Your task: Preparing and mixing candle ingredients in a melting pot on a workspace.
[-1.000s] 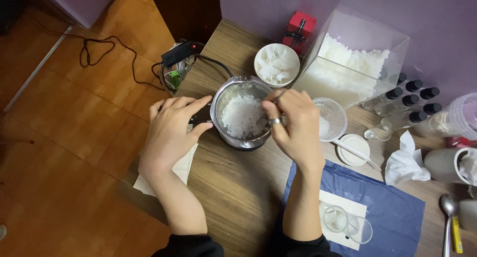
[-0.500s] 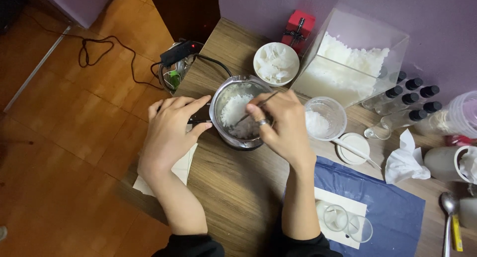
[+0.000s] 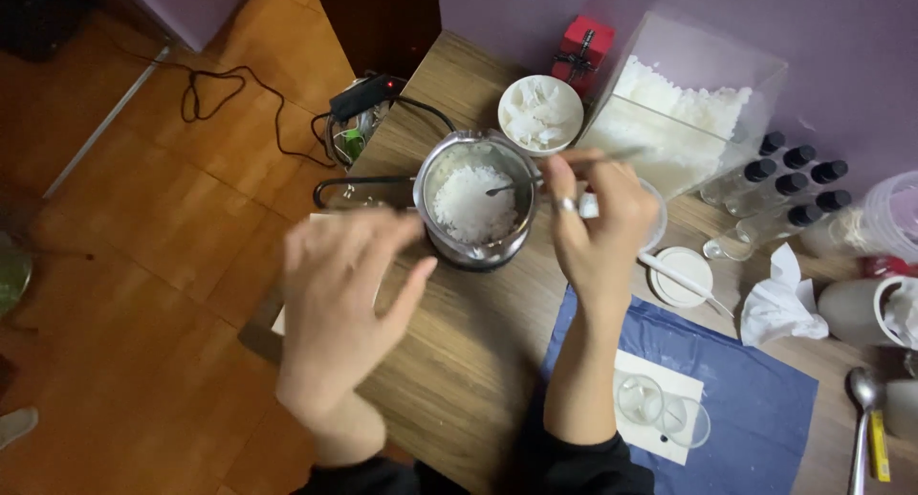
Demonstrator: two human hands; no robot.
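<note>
- We find the metal pot [image 3: 475, 200] at upper centre of the frame, standing on the wooden counter [image 3: 459, 361], partly filled with white flakes [image 3: 470, 206].
- The pot's dark handle [image 3: 363, 181] runs out to the left of the frame, so its long axis lies left to right.
- Our right hand [image 3: 598, 229] sits just right of the pot's rim. Its fingers [image 3: 559, 175] are pinched narrow on a thin metal spoon [image 3: 564, 167], whose shaft lies nearly level across the rim, bowl end over the flakes, free end pointing to the right.
- Our left hand [image 3: 349, 289] is blurred, below and left of the pot. Its fingers are spread wide and hold nothing, clear of the handle.
- The handle lies above the left hand, toward the top of the frame. The left hand is the nearer one to it.
- Behind the pot we note a white bowl [image 3: 540, 114] of pale shavings and a clear box [image 3: 684, 112] of white flakes. A blue mat [image 3: 755, 399] lies at lower right.
</note>
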